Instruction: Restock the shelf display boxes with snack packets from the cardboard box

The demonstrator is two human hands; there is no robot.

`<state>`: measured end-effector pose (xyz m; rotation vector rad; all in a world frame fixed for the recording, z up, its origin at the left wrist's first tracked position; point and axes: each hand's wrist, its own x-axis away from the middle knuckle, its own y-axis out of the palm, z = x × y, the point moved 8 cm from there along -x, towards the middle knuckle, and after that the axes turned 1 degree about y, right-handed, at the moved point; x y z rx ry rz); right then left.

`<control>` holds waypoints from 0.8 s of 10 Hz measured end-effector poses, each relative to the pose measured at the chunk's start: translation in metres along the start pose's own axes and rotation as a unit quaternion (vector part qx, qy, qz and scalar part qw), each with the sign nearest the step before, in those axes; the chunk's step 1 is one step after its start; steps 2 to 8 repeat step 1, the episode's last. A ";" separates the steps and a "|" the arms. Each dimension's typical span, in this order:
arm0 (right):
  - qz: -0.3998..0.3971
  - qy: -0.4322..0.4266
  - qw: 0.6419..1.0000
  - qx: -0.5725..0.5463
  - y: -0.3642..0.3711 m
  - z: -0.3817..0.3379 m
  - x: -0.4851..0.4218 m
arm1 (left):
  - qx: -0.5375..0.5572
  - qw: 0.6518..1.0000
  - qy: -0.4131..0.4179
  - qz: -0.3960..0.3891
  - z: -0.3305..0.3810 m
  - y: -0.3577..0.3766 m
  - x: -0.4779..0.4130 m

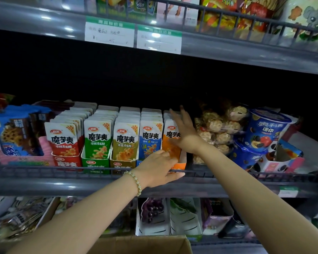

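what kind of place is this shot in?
Most likely a small grocery or convenience store: price tags on the shelf edge, snack packets lined up in display boxes, an open cardboard box below.

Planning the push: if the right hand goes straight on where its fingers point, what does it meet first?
Probably the orange packets further back in their row; the right hand lies against them, fingers aimed up and back into the shelf. Beyond them only darkness shows; depth unclear.

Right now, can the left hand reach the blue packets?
Probably yes: the left hand sits at the orange box next door, and the blue packets stand uncovered, behind only the low shelf rail.
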<state>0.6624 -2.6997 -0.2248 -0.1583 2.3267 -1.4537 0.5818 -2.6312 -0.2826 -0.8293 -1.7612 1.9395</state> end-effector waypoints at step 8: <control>0.120 -0.045 0.986 -0.108 -0.014 -0.009 0.016 | 0.024 0.999 0.003 0.044 -0.005 -0.008 0.009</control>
